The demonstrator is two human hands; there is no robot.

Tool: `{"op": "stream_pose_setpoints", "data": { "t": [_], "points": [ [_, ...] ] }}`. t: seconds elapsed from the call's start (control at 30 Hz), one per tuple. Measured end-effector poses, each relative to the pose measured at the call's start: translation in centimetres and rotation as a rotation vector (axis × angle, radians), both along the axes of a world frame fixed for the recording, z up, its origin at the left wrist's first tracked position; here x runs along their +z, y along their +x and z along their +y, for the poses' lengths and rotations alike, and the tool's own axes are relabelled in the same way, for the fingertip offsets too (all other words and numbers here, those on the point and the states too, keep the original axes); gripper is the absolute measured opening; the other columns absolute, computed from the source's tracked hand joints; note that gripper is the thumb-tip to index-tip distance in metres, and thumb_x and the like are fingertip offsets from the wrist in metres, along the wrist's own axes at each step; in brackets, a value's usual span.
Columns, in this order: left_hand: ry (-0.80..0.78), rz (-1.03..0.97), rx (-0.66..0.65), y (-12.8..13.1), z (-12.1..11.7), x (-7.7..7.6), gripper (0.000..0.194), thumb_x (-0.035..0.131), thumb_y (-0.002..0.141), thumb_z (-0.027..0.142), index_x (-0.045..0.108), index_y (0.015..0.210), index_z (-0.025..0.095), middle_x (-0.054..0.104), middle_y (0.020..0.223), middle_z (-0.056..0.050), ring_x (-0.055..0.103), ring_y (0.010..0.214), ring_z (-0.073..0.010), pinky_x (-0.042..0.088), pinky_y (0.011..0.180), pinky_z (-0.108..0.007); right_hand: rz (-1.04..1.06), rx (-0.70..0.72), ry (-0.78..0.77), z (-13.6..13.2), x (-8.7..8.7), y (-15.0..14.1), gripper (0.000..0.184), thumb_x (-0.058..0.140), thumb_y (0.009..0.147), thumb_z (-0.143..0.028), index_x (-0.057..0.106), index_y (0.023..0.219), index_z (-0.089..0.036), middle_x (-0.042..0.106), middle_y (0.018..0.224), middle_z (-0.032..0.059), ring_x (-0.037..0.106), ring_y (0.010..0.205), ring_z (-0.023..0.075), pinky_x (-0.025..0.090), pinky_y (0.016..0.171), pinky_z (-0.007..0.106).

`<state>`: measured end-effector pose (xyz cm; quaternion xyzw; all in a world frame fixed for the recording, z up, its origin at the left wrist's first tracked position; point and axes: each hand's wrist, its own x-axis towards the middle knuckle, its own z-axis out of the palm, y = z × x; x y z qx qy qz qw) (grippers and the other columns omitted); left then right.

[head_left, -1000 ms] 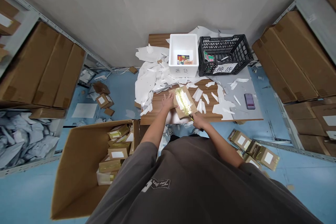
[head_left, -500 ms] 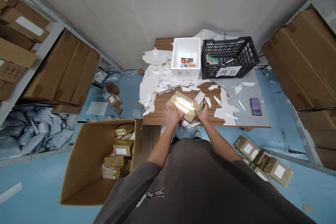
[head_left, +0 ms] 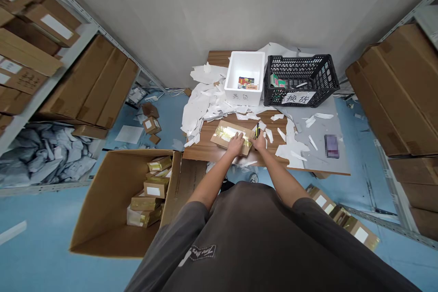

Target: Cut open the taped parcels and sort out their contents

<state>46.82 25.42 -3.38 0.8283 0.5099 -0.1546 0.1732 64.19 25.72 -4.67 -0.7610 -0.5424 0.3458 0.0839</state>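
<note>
Wood-grain tabletop (head_left: 208,148) fills the middle of the frame, strewn with torn white paper scraps (head_left: 195,109). From my remote seat I see the flat brown cardboard box with shiny gold tape (head_left: 221,131) lying on it, its long axis slanting gently down to the right. My left hand (head_left: 236,144) rests on its top with fingers spread, gripping nothing; my right hand (head_left: 260,141) is closed around a black-and-yellow handheld tool (head_left: 258,130), right beside the box's right end and nearer that end than the left one. Above centre, a white foam bin (head_left: 255,100) holds colourful packets (head_left: 246,82), and a black mesh plastic crate (head_left: 320,96) holds a green-and-pink item (head_left: 278,81). At lower left, a large open brown carton (head_left: 112,200) contains smaller gold-taped boxes (head_left: 153,189)
</note>
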Motion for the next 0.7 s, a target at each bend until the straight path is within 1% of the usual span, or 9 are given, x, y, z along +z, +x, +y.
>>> {"op": "stream_pose_setpoints", "data": {
  "t": [0.07,0.1,0.17,0.23,0.3,0.37,0.47,0.57,0.7],
  "points": [
    [-0.063,-0.005,0.015,0.0,0.2,-0.2,0.104,0.100,0.065,0.031,0.050,0.156,0.024,0.031,0.180,-0.017,0.032,0.164,-0.0389,0.034,0.129,-0.047,0.014,0.079,0.009,-1.0,0.4,1.3,0.062,0.048,0.110,-0.048,0.034,0.162,-0.016,0.073,0.134,0.0172,0.074,0.115,0.0277,0.054,0.090,0.029],
    [-0.093,-0.010,0.019,-0.1,0.4,-0.2,0.112,0.101,0.062,0.030,0.046,0.159,0.022,0.030,0.180,-0.019,0.033,0.164,-0.0399,0.034,0.129,-0.046,0.025,0.140,-0.012,-1.6,0.6,2.1,0.056,0.042,0.112,-0.049,0.039,0.159,-0.017,0.075,0.128,0.0151,0.075,0.107,0.0270,0.054,0.087,0.029],
    [-0.121,-0.013,0.023,-0.1,0.9,-0.2,0.124,0.102,0.059,0.029,0.038,0.164,0.018,0.034,0.177,-0.026,0.038,0.162,-0.0418,0.037,0.127,-0.044,0.060,0.286,-0.072,-2.8,1.1,3.6,0.050,0.034,0.115,-0.050,0.047,0.152,-0.020,0.078,0.117,0.0105,0.075,0.096,0.0256,0.053,0.083,0.028],
    [-0.123,0.001,0.019,-0.1,1.2,-0.2,0.132,0.102,0.058,0.029,0.030,0.168,0.014,0.041,0.171,-0.030,0.043,0.159,-0.0426,0.039,0.125,-0.044,0.070,0.414,-0.118,-3.6,1.5,4.9,0.045,0.032,0.116,-0.046,0.055,0.146,-0.021,0.078,0.116,0.0096,0.074,0.097,0.0255,0.051,0.083,0.028],
    [-0.120,0.018,0.015,-0.2,1.3,-0.1,0.139,0.102,0.059,0.030,0.023,0.171,0.011,0.049,0.164,-0.033,0.046,0.157,-0.0428,0.039,0.125,-0.045,0.027,0.486,-0.143,-3.7,1.8,5.7,0.043,0.033,0.116,-0.042,0.062,0.140,-0.021,0.077,0.123,0.0120,0.073,0.107,0.0273,0.049,0.087,0.029],
    [-0.120,0.023,0.019,-0.2,1.3,0.0,0.144,0.102,0.059,0.033,0.015,0.173,0.012,0.051,0.162,-0.032,0.045,0.158,-0.0429,0.037,0.126,-0.046,-0.048,0.522,-0.168,-3.2,2.1,5.9,0.042,0.036,0.116,-0.041,0.067,0.136,-0.021,0.076,0.130,0.0145,0.071,0.115,0.0299,0.049,0.089,0.030],
    [-0.119,0.021,0.030,-0.3,1.2,0.1,0.149,0.102,0.059,0.036,0.009,0.174,0.017,0.050,0.165,-0.030,0.045,0.158,-0.0428,0.037,0.126,-0.046,-0.131,0.547,-0.174,-2.3,2.4,5.5,0.044,0.037,0.115,-0.042,0.068,0.139,-0.022,0.075,0.134,0.0166,0.070,0.118,0.0329,0.050,0.092,0.034],
    [-0.110,0.036,0.042,-0.2,1.2,0.3,0.149,0.102,0.060,0.039,0.010,0.174,0.017,0.054,0.161,-0.029,0.050,0.154,-0.0425,0.037,0.125,-0.046,-0.156,0.538,-0.168,-2.1,2.5,5.1,0.046,0.035,0.116,-0.043,0.066,0.144,-0.023,0.075,0.135,0.0163,0.069,0.121,0.0331,0.050,0.094,0.036],
    [-0.104,0.050,0.029,0.0,1.2,0.4,0.145,0.103,0.059,0.039,0.017,0.173,0.015,0.059,0.156,-0.028,0.047,0.156,-0.0414,0.038,0.124,-0.046,-0.183,0.526,-0.217,-2.3,2.4,5.4,0.048,0.033,0.116,-0.047,0.068,0.140,-0.024,0.074,0.137,0.0153,0.069,0.124,0.0323,0.050,0.095,0.035]
  ]
}}
